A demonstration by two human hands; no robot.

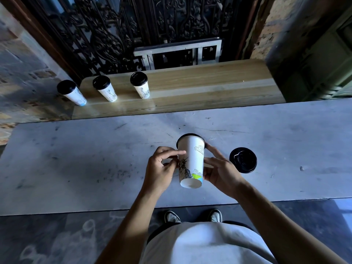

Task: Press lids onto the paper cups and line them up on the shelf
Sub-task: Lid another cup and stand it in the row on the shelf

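A white printed paper cup (192,161) with a black lid on its far end is tilted, its base toward me, above the grey table (95,159). My left hand (162,168) grips its left side and my right hand (221,168) grips its right side. A loose black lid (243,160) lies on the table just right of my right hand. Three lidded cups (71,92) (105,88) (140,87) stand in a row at the left end of the wooden shelf (200,86) behind the table; the leftmost seems to stand just off the shelf's left end.
A dark ornate metal gate (133,25) and a metal frame (177,52) rise behind the shelf. Stone wall lies at the left, a green door (323,63) at the right. My shoes (192,216) show below the table's near edge.
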